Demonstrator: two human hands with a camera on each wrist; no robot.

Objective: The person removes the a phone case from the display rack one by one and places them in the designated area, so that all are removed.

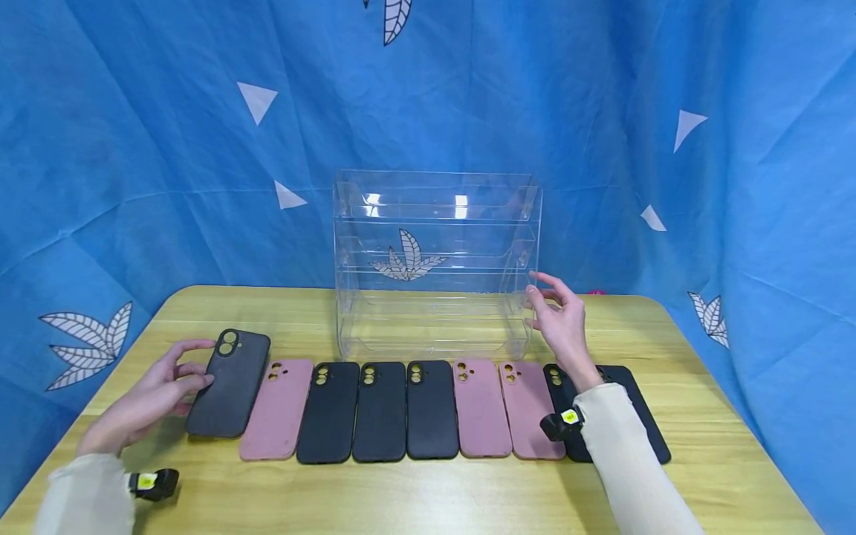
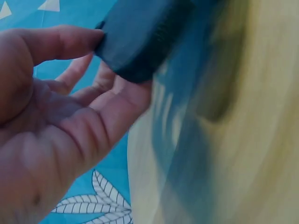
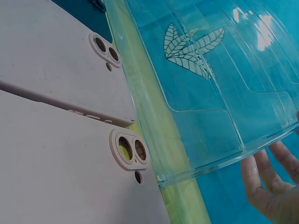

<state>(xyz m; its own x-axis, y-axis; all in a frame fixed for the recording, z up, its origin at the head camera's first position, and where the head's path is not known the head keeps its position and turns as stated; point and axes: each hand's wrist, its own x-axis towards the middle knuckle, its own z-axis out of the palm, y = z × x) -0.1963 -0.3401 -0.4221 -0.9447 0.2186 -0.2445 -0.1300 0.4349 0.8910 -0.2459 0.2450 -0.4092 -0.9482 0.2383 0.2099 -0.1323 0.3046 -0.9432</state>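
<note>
At the left end of the row, my left hand [image 1: 150, 390] pinches a black phone case [image 1: 230, 386] by its side edge, thumb on the back and fingers at the rim. The left wrist view shows that case [image 2: 135, 39] tilted, its shadow falling on the table apart from it. My right hand [image 1: 560, 323] is at the right side of a clear tiered display rack [image 1: 435, 349], fingers extended and lightly bent. In the right wrist view its fingertips [image 3: 250, 168] are right at the rack's side panel, and nothing is gripped in the palm.
In front of the rack lies a row of phone cases: a pink case [image 1: 277, 409], several black ones such as this black case [image 1: 379, 412], and more pink. Black cases [image 1: 635, 409] at the right end sit partly under my right forearm. A blue curtain [image 1: 435, 96] hangs behind the table.
</note>
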